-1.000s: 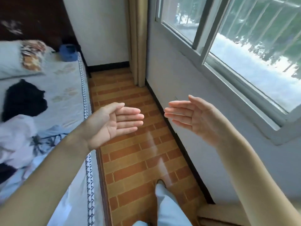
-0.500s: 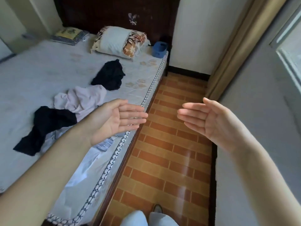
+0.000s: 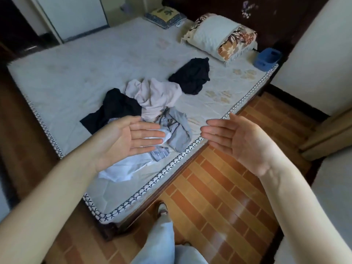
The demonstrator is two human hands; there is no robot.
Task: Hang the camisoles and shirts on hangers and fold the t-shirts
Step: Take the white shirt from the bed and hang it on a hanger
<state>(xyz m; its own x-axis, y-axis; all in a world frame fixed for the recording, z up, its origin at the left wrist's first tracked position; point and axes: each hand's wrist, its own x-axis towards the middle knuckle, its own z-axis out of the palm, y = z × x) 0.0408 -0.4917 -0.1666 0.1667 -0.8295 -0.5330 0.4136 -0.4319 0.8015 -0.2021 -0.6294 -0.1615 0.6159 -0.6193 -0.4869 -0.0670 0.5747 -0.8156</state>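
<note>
head view: left hand (image 3: 122, 138) and right hand (image 3: 234, 138) hang flat, fingers straight, holding nothing; tangled clothes (image 3: 152, 103) lie beyond the left hand on the bed (image 3: 66, 73). grabbing one may drag neighbours off.

Left hand (image 3: 125, 139) and right hand (image 3: 238, 139) raised, palms facing, fingers straight, holding nothing, arms outstretched

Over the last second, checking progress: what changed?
Only the view swung left, from the window to the bed and its clothes pile. The left hand and right hand stayed open, palms facing, holding nothing. Clothes untouched.
</note>
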